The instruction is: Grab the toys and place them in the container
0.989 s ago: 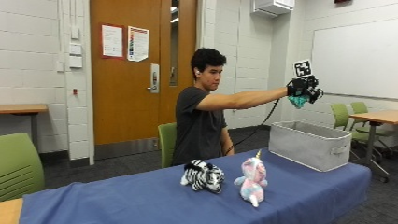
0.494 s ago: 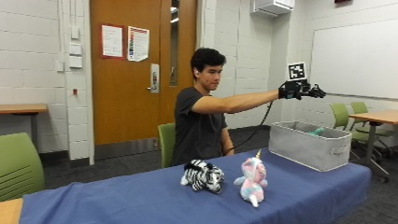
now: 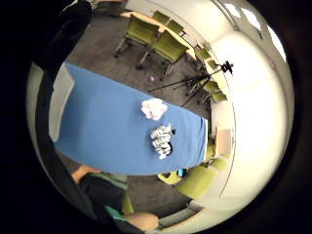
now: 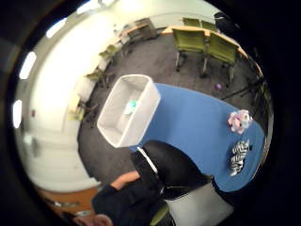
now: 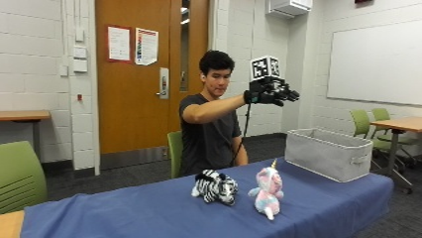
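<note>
Toys [image 5: 240, 191] sat on the blue-covered table [image 5: 131, 218], well below the raised gloved right hand [image 5: 269, 93] and nearer the person's body than the hand was. They were a striped zebra plush [image 5: 215, 186] and a pink-and-white unicorn plush [image 5: 268, 192], side by side, close together without clearly touching, the unicorn on the side toward the container. Both stood upright on the cloth.

The grey fabric container [image 5: 328, 153] rested at the end of the table, below the hand and a little beyond it. In the thumb-side palm view a small teal-and-white toy [image 4: 130, 106] lay on the container's floor; what kind of toy it was could not be made out.

The right hand was held high in the air at the end of an outstretched arm, its fingers spread and fairly straight, holding nothing. Neither palm view showed anything close to the palm; both looked down on the table from well above, with the zebra and unicorn small on the cloth.

The person sat behind the table on a green chair [image 5: 175, 151]. More green chairs [image 5: 369, 124] and a wooden table [image 5: 399, 124] stood further off, beyond the container.
</note>
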